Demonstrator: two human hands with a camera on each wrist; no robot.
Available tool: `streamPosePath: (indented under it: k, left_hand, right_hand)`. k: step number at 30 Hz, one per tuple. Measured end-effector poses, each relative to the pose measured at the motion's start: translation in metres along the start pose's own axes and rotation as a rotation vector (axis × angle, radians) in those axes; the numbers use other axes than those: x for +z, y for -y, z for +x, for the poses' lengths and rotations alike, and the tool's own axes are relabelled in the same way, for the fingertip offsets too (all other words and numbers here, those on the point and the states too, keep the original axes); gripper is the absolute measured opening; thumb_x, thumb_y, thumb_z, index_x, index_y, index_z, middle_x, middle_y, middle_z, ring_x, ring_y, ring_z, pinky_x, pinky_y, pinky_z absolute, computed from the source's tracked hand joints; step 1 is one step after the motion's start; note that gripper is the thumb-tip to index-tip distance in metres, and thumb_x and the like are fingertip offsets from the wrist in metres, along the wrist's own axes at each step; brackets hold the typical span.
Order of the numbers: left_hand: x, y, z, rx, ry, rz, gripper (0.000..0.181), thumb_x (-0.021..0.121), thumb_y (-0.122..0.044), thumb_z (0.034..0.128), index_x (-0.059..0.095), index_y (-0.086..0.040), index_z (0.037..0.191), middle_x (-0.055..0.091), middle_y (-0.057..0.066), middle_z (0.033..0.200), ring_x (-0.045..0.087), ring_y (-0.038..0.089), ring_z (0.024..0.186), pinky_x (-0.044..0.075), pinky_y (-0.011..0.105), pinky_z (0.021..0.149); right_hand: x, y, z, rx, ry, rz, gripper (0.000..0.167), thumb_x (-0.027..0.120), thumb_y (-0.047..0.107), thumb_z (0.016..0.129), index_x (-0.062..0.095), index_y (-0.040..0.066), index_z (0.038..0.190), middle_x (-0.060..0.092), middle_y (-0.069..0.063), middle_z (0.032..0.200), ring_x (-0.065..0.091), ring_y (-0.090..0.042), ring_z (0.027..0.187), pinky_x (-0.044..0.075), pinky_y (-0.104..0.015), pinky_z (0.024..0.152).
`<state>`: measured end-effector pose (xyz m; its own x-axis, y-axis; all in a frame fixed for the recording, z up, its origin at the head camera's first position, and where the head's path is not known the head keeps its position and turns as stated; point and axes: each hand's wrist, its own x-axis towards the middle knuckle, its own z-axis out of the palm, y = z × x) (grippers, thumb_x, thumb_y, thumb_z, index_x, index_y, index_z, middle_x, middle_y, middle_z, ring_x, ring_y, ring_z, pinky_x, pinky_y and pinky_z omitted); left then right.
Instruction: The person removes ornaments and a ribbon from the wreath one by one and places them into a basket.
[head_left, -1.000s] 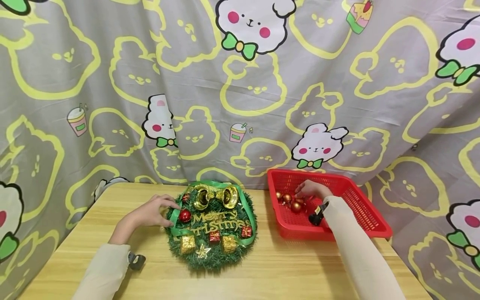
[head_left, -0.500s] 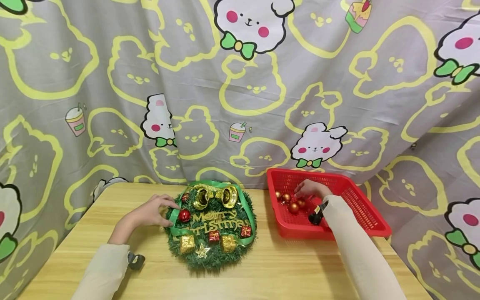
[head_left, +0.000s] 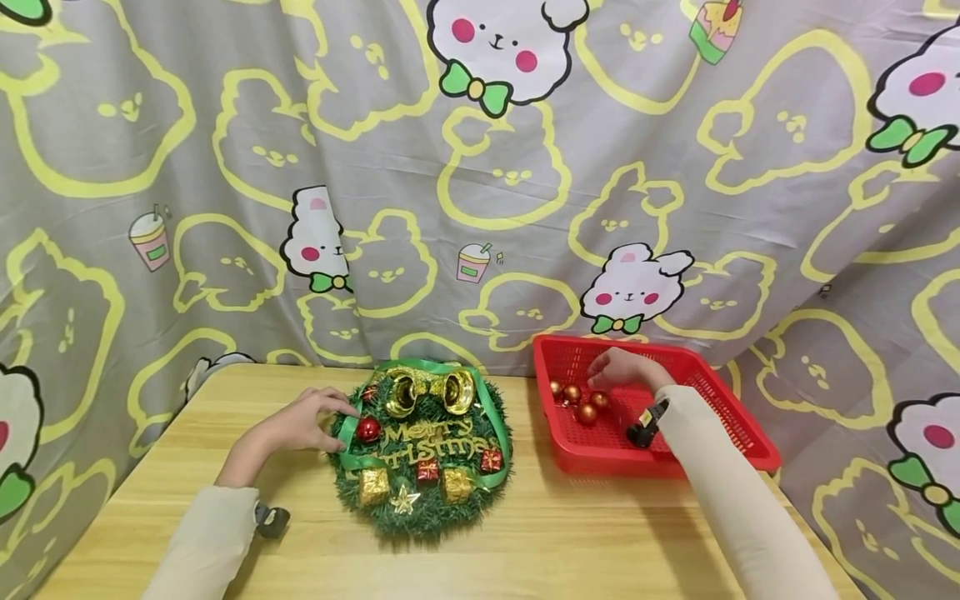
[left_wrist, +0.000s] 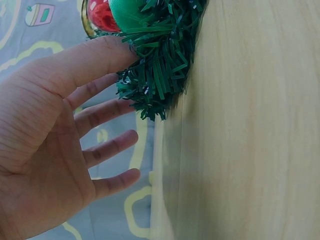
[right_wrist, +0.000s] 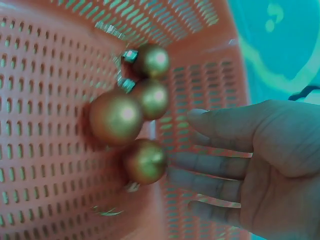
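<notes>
A green tinsel wreath [head_left: 420, 518] lies on the table, bearing gold bells [head_left: 429, 392], a green ribbon, a red ball [head_left: 367, 430], small gift boxes, a star and "Merry Christmas" lettering. My left hand [head_left: 303, 423] touches the wreath's left edge. In the left wrist view its thumb and nearest fingers reach the tinsel [left_wrist: 162, 60], while the other fingers stretch out straight. To the right, a red plastic basket [head_left: 600, 467] holds several gold baubles [head_left: 587, 413]. Inside it hovers my right hand [head_left: 626, 368]. The right wrist view shows its fingers extended beside a bauble [right_wrist: 146, 161], holding nothing.
The wooden table [head_left: 480, 571] carries the wreath and the basket. Behind it hangs a grey curtain [head_left: 517, 325] with cartoon prints, close to the basket's back rim.
My right hand has risen slightly and drawn back from the baubles, and its wrist has shifted right. The baubles have moved a little in the basket. The left hand and wreath stay put.
</notes>
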<state>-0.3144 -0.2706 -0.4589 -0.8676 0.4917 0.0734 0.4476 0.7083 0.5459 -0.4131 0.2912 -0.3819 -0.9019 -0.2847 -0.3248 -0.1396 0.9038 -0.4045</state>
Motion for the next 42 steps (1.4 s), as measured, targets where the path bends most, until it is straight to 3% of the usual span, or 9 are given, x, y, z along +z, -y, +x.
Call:
streamPosePath:
  k: [5,8,13,20,26,33,37,42]
  left_hand:
    - [-0.001,0.0,0.0,0.003,0.002,0.001,0.051,0.089,-0.024,0.0759,0.073,-0.014,0.123,0.051,0.029,0.143,0.042,0.05,0.127,0.042,0.072,0.1]
    - [-0.001,0.0,0.0,-0.004,0.005,-0.004,0.05,0.089,-0.023,0.0764,0.073,-0.014,0.123,0.051,0.029,0.144,0.042,0.049,0.127,0.042,0.072,0.099]
    - [-0.001,0.0,0.0,-0.008,0.004,-0.002,0.05,0.088,-0.023,0.0768,0.073,-0.015,0.123,0.051,0.029,0.144,0.041,0.049,0.127,0.042,0.072,0.1]
    - [0.0,0.0,0.0,-0.005,0.002,0.003,0.049,0.088,-0.024,0.0772,0.073,-0.015,0.123,0.051,0.028,0.143,0.042,0.049,0.126,0.042,0.071,0.099]
    - [0.0,0.001,-0.001,0.004,0.004,-0.004,0.05,0.088,-0.024,0.0768,0.072,-0.014,0.123,0.051,0.029,0.143,0.042,0.049,0.126,0.042,0.072,0.099]
    - [-0.001,0.003,-0.002,0.002,0.008,0.0,0.05,0.087,-0.028,0.0794,0.072,-0.015,0.125,0.051,0.028,0.143,0.042,0.049,0.126,0.042,0.072,0.099]
    - [-0.002,0.001,-0.002,-0.001,0.007,-0.01,0.049,0.086,-0.028,0.0805,0.072,-0.014,0.126,0.051,0.028,0.143,0.042,0.048,0.126,0.041,0.072,0.099]
    - [-0.003,0.0,-0.002,-0.002,0.003,-0.006,0.049,0.085,-0.029,0.0809,0.072,-0.014,0.125,0.052,0.027,0.142,0.043,0.047,0.125,0.042,0.072,0.099]
  right_hand:
    - [-0.01,0.026,-0.011,-0.094,-0.047,-0.029,0.042,0.065,0.019,0.099,0.062,-0.001,0.136,0.067,-0.018,0.131,0.061,-0.033,0.12,0.053,-0.052,0.103]
    - [-0.014,0.047,-0.017,-0.156,-0.101,-0.037,0.043,0.066,0.018,0.099,0.061,-0.002,0.136,0.067,-0.02,0.13,0.064,-0.032,0.116,0.055,-0.051,0.1]
    - [-0.018,0.088,-0.026,-0.284,-0.214,-0.055,0.038,0.069,0.016,0.097,0.065,0.0,0.132,0.071,-0.018,0.124,0.068,-0.028,0.106,0.059,-0.046,0.092]
    - [-0.01,0.141,-0.034,-0.459,-0.306,-0.022,0.03,0.07,0.012,0.096,0.07,0.002,0.124,0.076,-0.012,0.11,0.07,-0.028,0.105,0.058,-0.046,0.095]
    - [0.011,0.181,-0.028,-0.58,-0.275,0.002,0.027,0.07,0.013,0.096,0.071,0.004,0.122,0.077,-0.008,0.109,0.072,-0.022,0.103,0.059,-0.038,0.093]
    - [0.04,0.224,-0.019,-0.681,-0.16,-0.032,0.031,0.068,0.018,0.099,0.069,0.009,0.128,0.075,-0.007,0.118,0.07,-0.02,0.108,0.057,-0.038,0.096]
    - [0.055,0.244,-0.012,-0.718,-0.1,-0.042,0.032,0.066,0.018,0.1,0.067,0.009,0.131,0.072,-0.009,0.127,0.068,-0.023,0.114,0.055,-0.039,0.101]
    - [0.072,0.265,-0.005,-0.755,-0.077,-0.105,0.032,0.067,0.018,0.1,0.068,0.01,0.131,0.071,-0.006,0.129,0.068,-0.02,0.115,0.054,-0.031,0.101]
